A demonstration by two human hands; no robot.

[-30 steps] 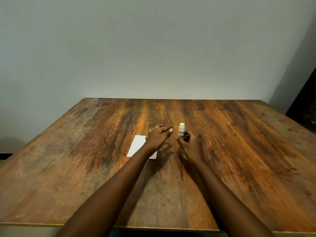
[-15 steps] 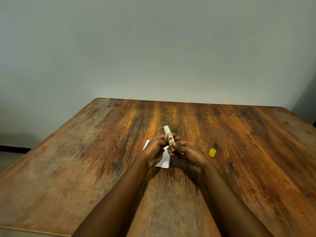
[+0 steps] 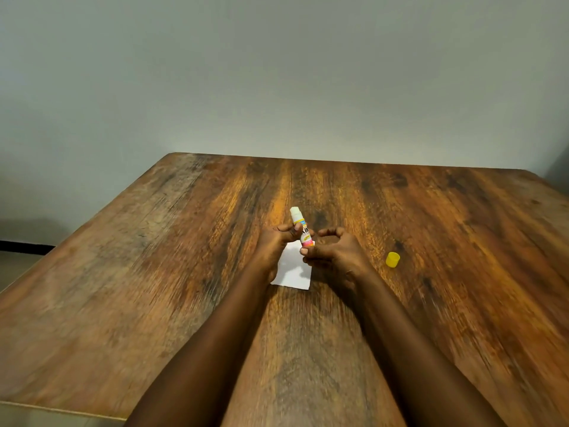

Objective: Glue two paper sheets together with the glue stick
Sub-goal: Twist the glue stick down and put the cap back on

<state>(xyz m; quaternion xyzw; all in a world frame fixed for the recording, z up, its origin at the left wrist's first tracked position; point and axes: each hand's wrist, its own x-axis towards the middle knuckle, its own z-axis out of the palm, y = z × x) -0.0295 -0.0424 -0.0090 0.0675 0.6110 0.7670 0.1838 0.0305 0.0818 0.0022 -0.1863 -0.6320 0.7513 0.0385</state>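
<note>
yellow cap (image 3: 393, 259) unmoved, camera nearer

Uncapped glue stick (image 3: 301, 228) tilted above white paper (image 3: 293, 271), yellow cap (image 3: 393, 259) well right

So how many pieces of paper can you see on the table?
1. One white paper lies flat on the table, under the hands holding the glue stick. A second sheet may be hidden beneath it; I cannot tell.

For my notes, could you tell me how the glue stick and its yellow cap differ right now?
The glue stick is held tilted above the paper by the left hand and right hand; the yellow cap rests alone on the table, to their right. The stick is long, with pale glue exposed; the cap is short and plain.
</note>
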